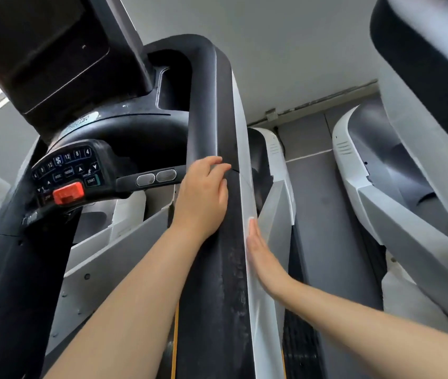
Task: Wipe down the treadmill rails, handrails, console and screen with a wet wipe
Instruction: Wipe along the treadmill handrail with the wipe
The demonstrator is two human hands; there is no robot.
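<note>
Grey tiled floor (316, 192) under two treadmills (212, 269), (398, 214), seemingly side by side.

Two bare hands, left hand (202, 198) and right hand (264, 258), one black handrail (217, 127), one console keypad (67, 170), one red stop clip (68, 192), two oval grip sensors (156, 177), one screen back (39, 50)
</note>
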